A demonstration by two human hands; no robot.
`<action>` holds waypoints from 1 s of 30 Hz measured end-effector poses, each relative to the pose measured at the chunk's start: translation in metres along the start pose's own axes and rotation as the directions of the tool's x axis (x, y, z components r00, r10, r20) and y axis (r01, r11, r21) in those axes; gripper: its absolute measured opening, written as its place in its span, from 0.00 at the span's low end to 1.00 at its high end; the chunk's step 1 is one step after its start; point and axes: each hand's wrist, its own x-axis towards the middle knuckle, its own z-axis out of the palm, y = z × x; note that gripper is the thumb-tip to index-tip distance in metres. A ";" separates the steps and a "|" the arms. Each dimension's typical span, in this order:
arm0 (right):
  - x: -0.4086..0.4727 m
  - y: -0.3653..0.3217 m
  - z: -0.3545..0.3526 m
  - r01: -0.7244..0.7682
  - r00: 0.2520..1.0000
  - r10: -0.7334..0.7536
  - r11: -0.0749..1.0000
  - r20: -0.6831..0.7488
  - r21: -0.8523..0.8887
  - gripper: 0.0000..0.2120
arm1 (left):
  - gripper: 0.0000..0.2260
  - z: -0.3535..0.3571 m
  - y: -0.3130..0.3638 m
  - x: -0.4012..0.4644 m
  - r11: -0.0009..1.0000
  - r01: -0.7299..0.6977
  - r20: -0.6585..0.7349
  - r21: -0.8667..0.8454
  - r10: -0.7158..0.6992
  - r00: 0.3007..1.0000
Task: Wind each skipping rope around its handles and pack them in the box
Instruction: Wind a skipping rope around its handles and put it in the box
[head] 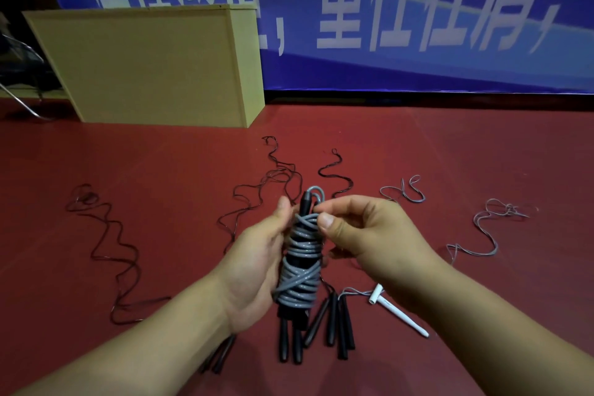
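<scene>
Grey rope (300, 270) hides its black handles; left hand (254, 270) grips it, right hand (363, 231) pinches its end.

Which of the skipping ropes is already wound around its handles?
The grey rope held in the left hand: it coils round black handles, while the other ropes lie loose on the red floor.

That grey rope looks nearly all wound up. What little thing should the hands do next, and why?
Probably tuck the loose end. The left hand holds the wound grey rope upright, and the right hand pinches its last loop near the top, so securing it comes before the box.
</scene>
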 end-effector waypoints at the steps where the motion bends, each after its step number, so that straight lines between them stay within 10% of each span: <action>1: 0.000 0.002 0.001 0.005 1.000 -0.005 1.000 0.004 -0.023 0.03 | 0.25 -0.002 -0.001 0.001 1.000 0.015 -0.008 0.023 -0.015 1.000; 14: 0.001 0.006 0.004 0.017 0.992 -0.015 1.000 -0.127 0.012 0.05 | 0.14 0.002 -0.005 0.003 0.911 -0.071 -0.134 0.406 0.137 0.981; 30: 0.004 0.012 0.002 0.023 0.987 -0.027 0.999 -0.161 -0.022 0.06 | 0.12 0.003 -0.007 0.004 0.870 -0.077 -0.111 0.487 0.149 0.983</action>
